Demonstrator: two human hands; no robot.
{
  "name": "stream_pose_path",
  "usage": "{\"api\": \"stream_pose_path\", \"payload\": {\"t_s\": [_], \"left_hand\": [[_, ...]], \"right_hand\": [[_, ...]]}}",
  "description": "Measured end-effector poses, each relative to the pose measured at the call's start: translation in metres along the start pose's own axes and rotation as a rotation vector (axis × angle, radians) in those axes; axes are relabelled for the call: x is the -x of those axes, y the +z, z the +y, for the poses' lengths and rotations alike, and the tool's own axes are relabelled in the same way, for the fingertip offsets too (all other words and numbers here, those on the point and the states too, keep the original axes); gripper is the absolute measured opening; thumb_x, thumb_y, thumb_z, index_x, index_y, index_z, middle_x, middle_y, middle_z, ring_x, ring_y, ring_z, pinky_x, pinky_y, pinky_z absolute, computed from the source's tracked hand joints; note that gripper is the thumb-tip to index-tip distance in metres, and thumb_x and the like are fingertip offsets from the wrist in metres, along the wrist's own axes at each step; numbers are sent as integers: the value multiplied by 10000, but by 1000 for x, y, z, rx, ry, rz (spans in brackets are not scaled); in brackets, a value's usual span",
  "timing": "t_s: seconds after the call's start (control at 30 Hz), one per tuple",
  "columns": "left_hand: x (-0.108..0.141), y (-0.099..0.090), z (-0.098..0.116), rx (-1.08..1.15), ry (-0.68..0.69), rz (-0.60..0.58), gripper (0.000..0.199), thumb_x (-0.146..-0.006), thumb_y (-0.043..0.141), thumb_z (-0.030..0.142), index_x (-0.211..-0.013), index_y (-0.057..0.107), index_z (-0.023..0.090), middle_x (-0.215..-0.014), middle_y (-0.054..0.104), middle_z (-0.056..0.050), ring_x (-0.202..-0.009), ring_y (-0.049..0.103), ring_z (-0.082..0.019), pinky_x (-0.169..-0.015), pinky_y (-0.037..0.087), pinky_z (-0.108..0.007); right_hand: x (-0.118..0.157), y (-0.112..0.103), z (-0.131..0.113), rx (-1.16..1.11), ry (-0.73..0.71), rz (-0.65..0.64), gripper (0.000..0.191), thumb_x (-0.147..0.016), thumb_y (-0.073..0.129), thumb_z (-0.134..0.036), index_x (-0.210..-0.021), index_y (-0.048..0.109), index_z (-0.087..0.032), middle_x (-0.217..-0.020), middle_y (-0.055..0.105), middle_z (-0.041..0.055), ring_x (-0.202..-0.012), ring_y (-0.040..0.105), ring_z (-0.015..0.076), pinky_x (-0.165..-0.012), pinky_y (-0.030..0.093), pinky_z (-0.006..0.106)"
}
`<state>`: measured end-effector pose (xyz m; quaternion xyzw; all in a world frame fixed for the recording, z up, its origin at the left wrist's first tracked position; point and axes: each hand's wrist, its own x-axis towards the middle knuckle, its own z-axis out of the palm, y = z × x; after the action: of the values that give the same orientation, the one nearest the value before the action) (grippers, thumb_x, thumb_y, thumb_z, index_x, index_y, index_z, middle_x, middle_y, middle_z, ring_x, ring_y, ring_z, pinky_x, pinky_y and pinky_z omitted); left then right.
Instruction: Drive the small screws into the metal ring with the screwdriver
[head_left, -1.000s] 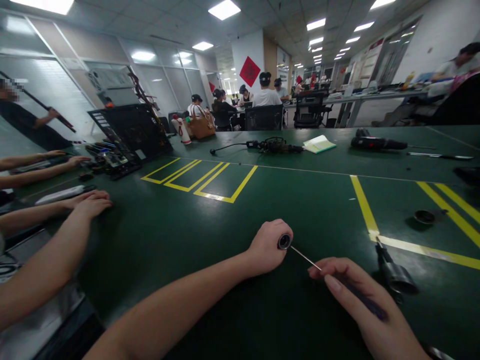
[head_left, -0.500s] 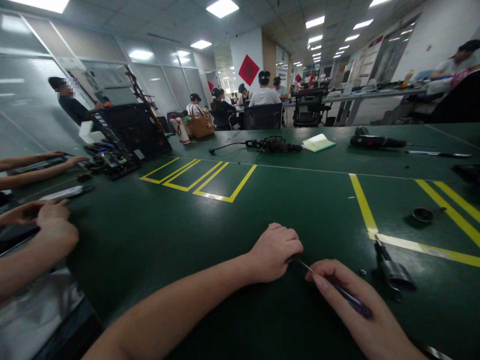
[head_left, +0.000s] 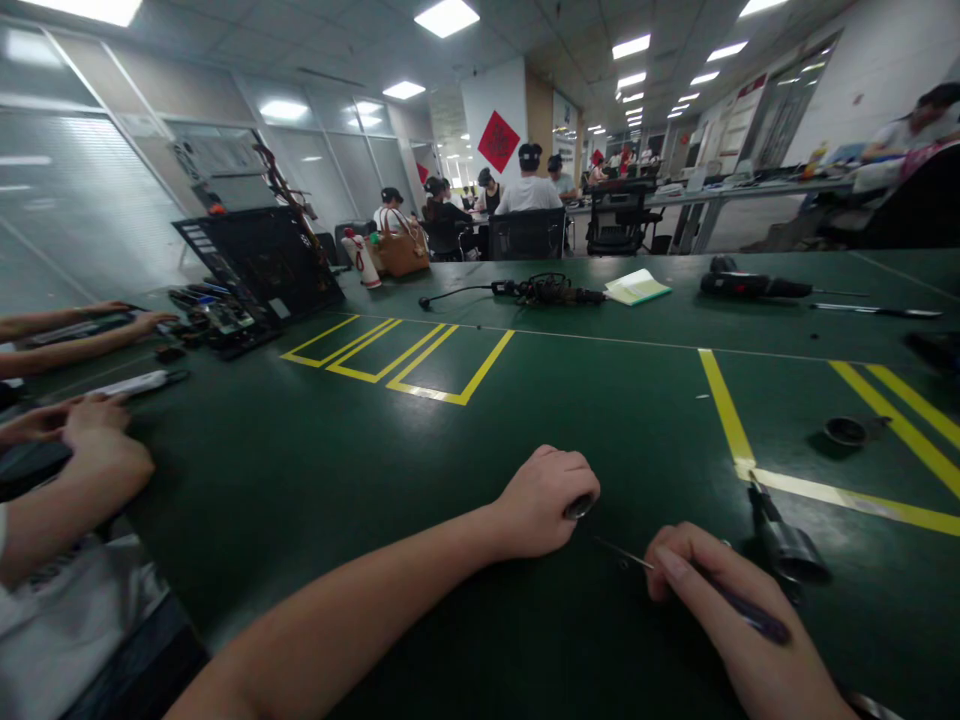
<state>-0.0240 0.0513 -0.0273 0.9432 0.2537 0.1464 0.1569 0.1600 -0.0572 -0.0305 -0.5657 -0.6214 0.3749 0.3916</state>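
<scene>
Across the smooth green worktop (head_left: pixel 375 470), the left hand (head_left: pixel 546 500) curls tightly and the right hand (head_left: pixel 716 590) pinches a purple-handled screwdriver (head_left: pixel 763 620), its thin steel shaft now withdrawn from the round-rimmed metal part (head_left: pixel 580 507) in the left grasp, so probing seems paused. Under the shaft, a tiny dark piece (head_left: pixel 623 565) has appeared.

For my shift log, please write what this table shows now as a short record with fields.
Left hand: closed around a round metal part
Right hand: holds a thin-shafted tool with a dark handle
Contact: thin-shafted tool and round metal part visibly apart
Beside right hand: cup-ended metal piece
Table: dark green, with yellow tape
Table far side: drill-like tool, notepad
Left side: other people's hands
</scene>
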Motion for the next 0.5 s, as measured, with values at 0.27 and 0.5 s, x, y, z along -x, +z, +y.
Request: {"api": "stream_pose_path", "payload": {"t_s": [0.27, 0.5], "left_hand": [[-1, -1, -5, 398, 51, 10, 97, -692, 566, 96, -758, 529, 157, -802, 611, -37, -764, 588, -139, -722, 467, -247], [-1, -1, -5, 277, 90, -107, 86, -716, 595, 136, -774, 544, 176, -806, 629, -14, -788, 592, -135, -801, 452, -263]], "right_hand": [[-8, 0, -8, -8, 97, 86, 360, -807, 470, -460, -545, 553, -228, -552, 563, 10, -544, 547, 182, -484, 437, 265], [-4, 1, 10, -238, 127, 96, 384, -867, 474, -443, -568, 562, -218, -556, 536, -1, -566, 531, 176, -535, 434, 282]]}}
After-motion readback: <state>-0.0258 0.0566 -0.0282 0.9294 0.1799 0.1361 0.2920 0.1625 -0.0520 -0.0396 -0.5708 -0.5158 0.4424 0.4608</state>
